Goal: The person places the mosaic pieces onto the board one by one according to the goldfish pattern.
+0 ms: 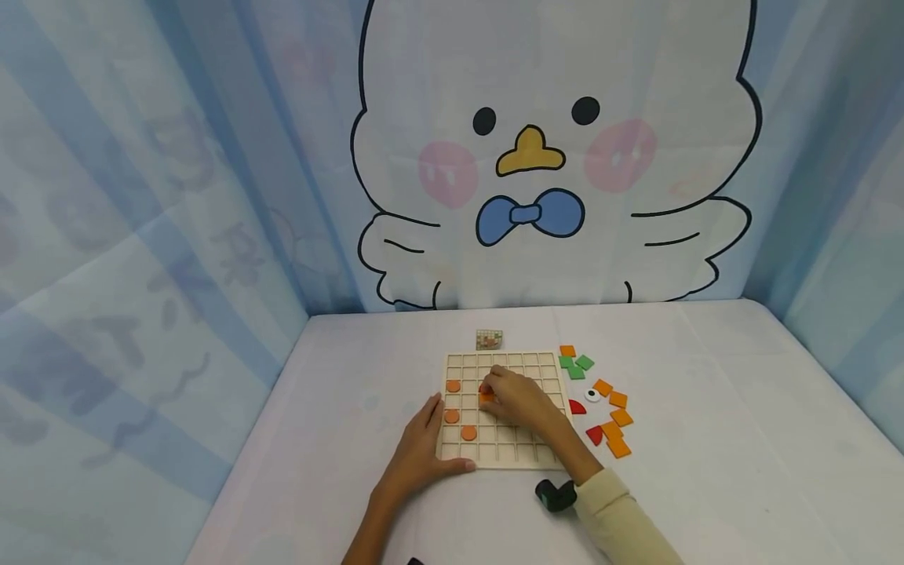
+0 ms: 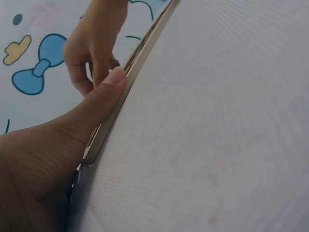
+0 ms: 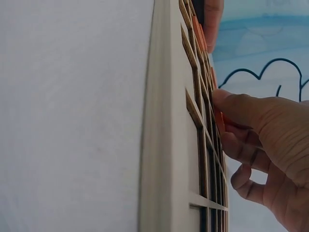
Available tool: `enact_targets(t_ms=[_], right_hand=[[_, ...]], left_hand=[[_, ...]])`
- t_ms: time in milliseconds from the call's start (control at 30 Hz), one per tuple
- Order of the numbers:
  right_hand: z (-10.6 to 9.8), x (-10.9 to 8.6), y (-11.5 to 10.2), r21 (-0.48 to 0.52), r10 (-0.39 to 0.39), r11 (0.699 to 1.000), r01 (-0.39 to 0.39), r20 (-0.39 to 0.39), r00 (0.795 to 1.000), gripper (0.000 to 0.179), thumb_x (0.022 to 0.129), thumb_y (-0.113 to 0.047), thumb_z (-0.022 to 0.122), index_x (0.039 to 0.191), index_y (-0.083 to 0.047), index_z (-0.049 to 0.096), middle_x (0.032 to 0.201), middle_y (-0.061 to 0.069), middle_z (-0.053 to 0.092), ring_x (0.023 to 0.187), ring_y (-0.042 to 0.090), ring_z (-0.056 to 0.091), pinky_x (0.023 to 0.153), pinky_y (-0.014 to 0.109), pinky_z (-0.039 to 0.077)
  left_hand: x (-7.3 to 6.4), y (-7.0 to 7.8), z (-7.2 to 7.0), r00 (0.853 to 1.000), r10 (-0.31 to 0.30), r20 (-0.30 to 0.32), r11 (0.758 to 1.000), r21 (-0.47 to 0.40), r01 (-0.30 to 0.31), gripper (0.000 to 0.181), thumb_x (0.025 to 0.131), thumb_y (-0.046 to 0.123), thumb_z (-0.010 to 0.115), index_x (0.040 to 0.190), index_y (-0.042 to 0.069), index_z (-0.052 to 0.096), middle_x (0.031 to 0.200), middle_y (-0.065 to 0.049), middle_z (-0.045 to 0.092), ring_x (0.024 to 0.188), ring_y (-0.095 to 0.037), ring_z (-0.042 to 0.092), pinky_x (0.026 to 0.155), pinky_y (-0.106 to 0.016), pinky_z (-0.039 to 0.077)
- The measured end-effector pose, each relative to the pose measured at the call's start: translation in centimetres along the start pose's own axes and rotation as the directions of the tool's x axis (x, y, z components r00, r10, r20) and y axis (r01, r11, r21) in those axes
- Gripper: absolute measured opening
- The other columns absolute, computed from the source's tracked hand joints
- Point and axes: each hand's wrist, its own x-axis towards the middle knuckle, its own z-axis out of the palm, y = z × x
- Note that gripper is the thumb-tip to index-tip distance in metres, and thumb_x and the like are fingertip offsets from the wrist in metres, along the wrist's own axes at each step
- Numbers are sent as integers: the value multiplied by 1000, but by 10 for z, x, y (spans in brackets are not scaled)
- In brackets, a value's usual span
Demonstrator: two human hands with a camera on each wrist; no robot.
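Note:
A pale wooden grid board lies on the table. My left hand rests at its near left corner, fingers along the left side and thumb by the front edge; the left wrist view has the thumb lying against the rim. Over the upper middle of the grid, my right hand pinches an orange square tile, with a bit of red showing just behind it. In the right wrist view the tile is partly hidden by the fingers. Orange round pieces sit in cells on the left side.
Right of the board lie several orange squares, green tiles, red quarter-round pieces and a white eye disc. A small patterned card lies behind the board. A black device is at my right wrist.

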Motion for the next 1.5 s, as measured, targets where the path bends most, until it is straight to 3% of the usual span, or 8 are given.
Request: enact_targets(t_ms=[267, 733, 1500], right_hand=[[1, 1, 0, -25, -34, 999, 33, -32, 999, 24, 85, -24, 77, 100, -7, 70, 99, 1, 60, 76, 10, 55, 72, 30, 53], [0, 2, -1, 7, 26, 1000, -26, 8, 1000, 22, 87, -26, 75, 102, -11, 70, 102, -1, 61, 80, 10, 55, 77, 31, 53], [-6, 0, -3, 48, 37, 998, -39, 45, 998, 22, 86, -22, 76, 104, -10, 71, 98, -2, 60, 81, 11, 54, 80, 33, 53]], left_hand=[[2, 0, -1, 1000, -18, 3, 1000, 11, 18, 125, 67, 76, 71, 156, 6, 19, 163, -13, 16, 148, -35, 24, 117, -51, 30], [2, 1, -1, 1000, -6, -6, 1000, 10, 6, 123, 67, 74, 72, 155, 4, 20, 163, -16, 17, 147, -36, 25, 116, -52, 30], [0, 0, 0, 1000, -4, -1, 1000, 3, 4, 123, 67, 73, 73, 155, 4, 21, 163, -15, 17, 147, -36, 25, 117, -52, 29]])
